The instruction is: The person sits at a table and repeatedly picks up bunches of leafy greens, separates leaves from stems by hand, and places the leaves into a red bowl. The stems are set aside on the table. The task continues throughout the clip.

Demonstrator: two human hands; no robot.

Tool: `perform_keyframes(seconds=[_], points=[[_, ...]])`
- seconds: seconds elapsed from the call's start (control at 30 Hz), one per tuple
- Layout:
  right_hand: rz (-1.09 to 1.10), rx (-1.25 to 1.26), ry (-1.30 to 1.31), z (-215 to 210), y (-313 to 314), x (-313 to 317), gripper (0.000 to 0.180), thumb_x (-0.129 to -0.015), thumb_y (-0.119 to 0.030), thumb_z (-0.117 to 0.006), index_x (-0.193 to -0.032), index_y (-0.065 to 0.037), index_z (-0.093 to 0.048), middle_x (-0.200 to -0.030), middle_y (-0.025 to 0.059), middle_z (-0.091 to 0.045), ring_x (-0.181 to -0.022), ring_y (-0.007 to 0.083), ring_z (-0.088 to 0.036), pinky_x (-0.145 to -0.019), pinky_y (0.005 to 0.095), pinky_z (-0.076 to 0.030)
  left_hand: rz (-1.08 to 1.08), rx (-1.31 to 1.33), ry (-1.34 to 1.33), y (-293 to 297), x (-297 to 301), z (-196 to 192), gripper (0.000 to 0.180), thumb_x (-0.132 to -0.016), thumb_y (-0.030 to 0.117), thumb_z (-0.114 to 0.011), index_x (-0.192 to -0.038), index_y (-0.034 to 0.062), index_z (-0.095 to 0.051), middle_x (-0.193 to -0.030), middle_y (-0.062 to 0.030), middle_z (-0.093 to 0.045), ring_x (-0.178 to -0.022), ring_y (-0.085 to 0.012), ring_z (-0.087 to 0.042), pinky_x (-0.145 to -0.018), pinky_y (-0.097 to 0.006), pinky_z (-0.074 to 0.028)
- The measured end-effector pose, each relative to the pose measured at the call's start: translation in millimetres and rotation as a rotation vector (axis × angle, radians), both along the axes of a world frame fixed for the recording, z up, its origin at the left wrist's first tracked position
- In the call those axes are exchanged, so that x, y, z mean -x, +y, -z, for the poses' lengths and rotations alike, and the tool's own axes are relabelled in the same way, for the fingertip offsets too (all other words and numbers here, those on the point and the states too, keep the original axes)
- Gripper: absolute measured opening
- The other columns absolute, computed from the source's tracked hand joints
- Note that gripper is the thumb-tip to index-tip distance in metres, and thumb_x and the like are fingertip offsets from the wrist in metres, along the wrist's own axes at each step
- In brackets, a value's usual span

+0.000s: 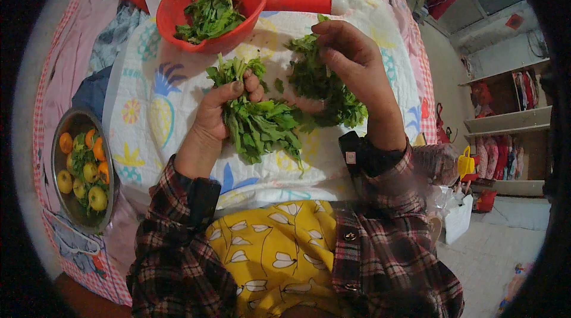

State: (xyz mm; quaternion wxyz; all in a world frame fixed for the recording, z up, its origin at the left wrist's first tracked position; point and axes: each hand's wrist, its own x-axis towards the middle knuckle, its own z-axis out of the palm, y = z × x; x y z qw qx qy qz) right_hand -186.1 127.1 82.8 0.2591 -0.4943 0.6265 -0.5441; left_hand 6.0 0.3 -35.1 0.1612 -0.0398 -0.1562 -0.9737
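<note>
A bunch of leafy greens [262, 129] hangs from my left hand [215, 107], whose fingers and thumb are wrapped around the stems. The stem ends stick up above the fist, and the leaves spread down over the cloth. To the right, my right hand [355, 62] hovers over a loose pile of greens [309, 77]. Its fingers are loosely bent, with the thumb apart from them, and I see nothing held between them. Beyond my left hand stands a red plastic basin [178, 5] with a long handle, holding more greens [215, 17].
A patterned white cloth [137, 139] covers the surface under the greens. At the left, a metal bowl [110, 202] holds apples, orange fruits and greens. Shelves with clothes [505, 118] stand at the right, beyond a white bag [458, 220] on the floor.
</note>
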Motion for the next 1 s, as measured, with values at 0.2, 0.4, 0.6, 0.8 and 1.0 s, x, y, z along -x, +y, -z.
perform_keyframes(seconds=[0.2, 0.4, 0.6, 0.8, 1.0], points=[[0.153, -0.057, -0.055, -6.6, -0.1, -2.5, 0.029, -0.08, 0.001, -0.056, -0.109, -0.001, -0.059, -0.089, 0.0017, -0.061, -0.079, 0.0083, -0.055, -0.07, 0.0224, -0.046, 0.023, 0.009, -0.006, -0.8, -0.6, 1.1, 0.024, -0.077, 0.013, -0.067, -0.097, 0.0089, -0.055, -0.104, -0.0094, -0.06, -0.087, -0.0199, -0.055, -0.078, -0.036, -0.048], [0.087, 0.061, -0.173, -15.8, -0.3, -4.4, 0.025, -0.08, 0.002, -0.053, -0.104, 0.0, -0.062, -0.098, 0.0076, -0.064, -0.086, 0.0141, -0.061, -0.074, 0.0258, -0.049, 0.007, 0.015, -0.043, 1.5, -1.7, -4.0, 0.027, -0.075, 0.015, -0.07, -0.097, 0.0113, -0.053, -0.101, -0.0055, -0.054, -0.084, -0.017, -0.052, -0.079, -0.035, -0.046], [-0.13, 0.123, -0.575, -15.5, -2.4, -7.8, 0.024, -0.08, 0.004, -0.05, -0.101, 0.004, -0.061, -0.101, 0.0111, -0.064, -0.088, 0.0211, -0.063, -0.081, 0.0315, -0.051, 0.01, 0.007, -0.019, -0.2, -0.2, -0.3, 0.024, -0.077, 0.013, -0.067, -0.098, 0.0107, -0.056, -0.105, -0.0079, -0.057, -0.087, -0.0188, -0.054, -0.079, -0.036, -0.047], [-0.063, -0.046, -0.486, -20.0, 2.3, -11.7, 0.026, -0.08, 0.002, -0.046, -0.101, 0.004, -0.06, -0.104, 0.0127, -0.062, -0.089, 0.02, -0.06, -0.082, 0.0306, -0.048, 0.015, -0.022, 0.06, -1.1, 1.7, 4.2, 0.024, -0.078, 0.012, -0.066, -0.1, 0.0099, -0.058, -0.106, -0.0094, -0.06, -0.087, -0.0202, -0.056, -0.08, -0.037, -0.049], [-0.403, -0.429, -0.068, -37.0, 10.3, -20.7, 0.023, -0.073, 0.004, -0.052, -0.093, 0.0, -0.062, -0.081, 0.0028, -0.062, -0.075, 0.0118, -0.058, -0.07, 0.0269, -0.049, -0.034, 0.008, -0.011, 1.7, -1.7, -4.9, 0.028, -0.078, 0.012, -0.065, -0.104, 0.0085, -0.058, -0.118, -0.0117, -0.057, -0.104, -0.0247, -0.056, -0.09, -0.042, -0.048]])
